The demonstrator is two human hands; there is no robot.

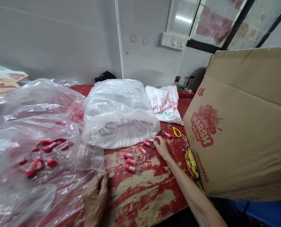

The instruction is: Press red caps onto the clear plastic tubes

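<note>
My right hand [162, 147] reaches across the peeling red table [145, 189], its fingertips pinching a small clear tube with a pink cap [152, 140]. Several similar pink-capped tubes [131, 161] lie just left of that hand on the bare tabletop. My left hand [95, 199] sits at the near edge of a large clear plastic sheet [36, 113], fingers curled against the film. More pink-capped tubes [39, 159] lie under or on that sheet. Whether the left hand pinches the film is hidden.
A full clear plastic bag [118, 115] and a white printed sack [164, 104] stand at the back. Orange-and-yellow scissors [173, 130] and a spotted banana [191, 163] lie near a large open cardboard carton [235, 123] at the right.
</note>
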